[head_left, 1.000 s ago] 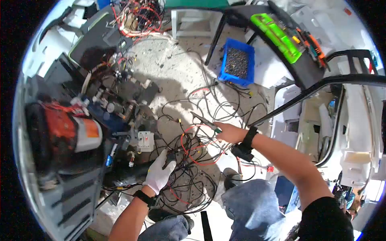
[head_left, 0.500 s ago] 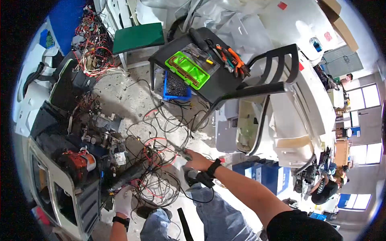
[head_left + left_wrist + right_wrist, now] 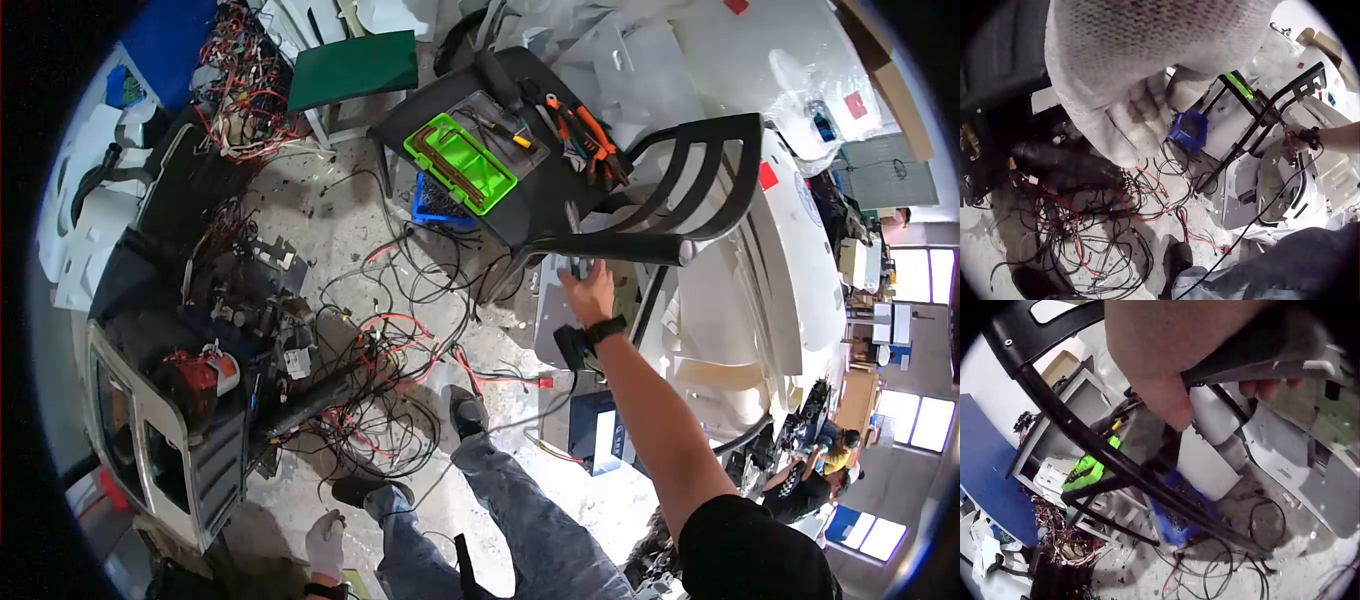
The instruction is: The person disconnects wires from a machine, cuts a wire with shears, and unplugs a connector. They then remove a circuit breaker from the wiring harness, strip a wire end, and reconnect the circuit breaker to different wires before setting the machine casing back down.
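Your right hand [image 3: 590, 292] grips a dark-handled tool [image 3: 1254, 353] at frame centre, just under the back rail of the black chair [image 3: 640, 245] — it could knock there. Your gloved left hand [image 3: 325, 545] hangs empty, loosely curled, lower left; the floor wires [image 3: 385, 400] may snag your shoe [image 3: 462, 410].

We find the chair [image 3: 545, 205] at twelve o'clock, the organiser tray [image 3: 460, 163] and pliers [image 3: 585, 135] on its seat, the parts bin [image 3: 430, 207] on the floor beneath it. The wire tangle [image 3: 385, 375] lies at eight o'clock. Our right hand [image 3: 590, 292], a tool [image 3: 1260, 353] in it, is just below the chair's backrest; our left hand [image 3: 325, 545] hangs at seven o'clock.
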The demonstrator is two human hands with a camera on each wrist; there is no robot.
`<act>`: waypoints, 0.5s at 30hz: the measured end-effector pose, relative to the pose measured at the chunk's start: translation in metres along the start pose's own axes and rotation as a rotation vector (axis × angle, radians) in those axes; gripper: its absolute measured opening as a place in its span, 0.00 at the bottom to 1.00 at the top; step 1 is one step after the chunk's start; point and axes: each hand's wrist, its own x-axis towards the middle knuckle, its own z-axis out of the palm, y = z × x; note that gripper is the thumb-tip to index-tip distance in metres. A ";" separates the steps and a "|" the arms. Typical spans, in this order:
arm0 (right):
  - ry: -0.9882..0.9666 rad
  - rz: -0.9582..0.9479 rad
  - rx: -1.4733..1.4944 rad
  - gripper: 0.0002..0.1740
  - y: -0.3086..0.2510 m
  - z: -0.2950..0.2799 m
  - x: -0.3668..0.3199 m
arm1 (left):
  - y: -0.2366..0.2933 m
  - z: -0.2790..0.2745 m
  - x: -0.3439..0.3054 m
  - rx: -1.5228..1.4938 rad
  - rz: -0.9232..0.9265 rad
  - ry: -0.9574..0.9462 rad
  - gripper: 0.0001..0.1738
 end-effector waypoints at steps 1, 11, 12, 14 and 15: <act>-0.016 -0.027 -0.042 0.43 -0.008 -0.001 0.010 | 0.000 0.004 -0.009 0.017 -0.020 0.017 0.13; -0.036 -0.028 -0.257 0.51 -0.043 0.024 0.062 | -0.032 0.020 -0.069 -0.158 -0.187 0.078 0.16; 0.044 -0.016 -0.222 0.52 -0.039 0.034 0.066 | -0.033 0.022 -0.071 -0.105 -0.198 0.047 0.16; 0.094 -0.072 -0.295 0.52 -0.039 0.038 0.070 | -0.039 0.027 -0.077 -0.068 -0.190 0.037 0.17; 0.145 -0.126 -0.369 0.52 -0.038 0.040 0.071 | -0.043 0.029 -0.077 -0.068 -0.192 0.040 0.17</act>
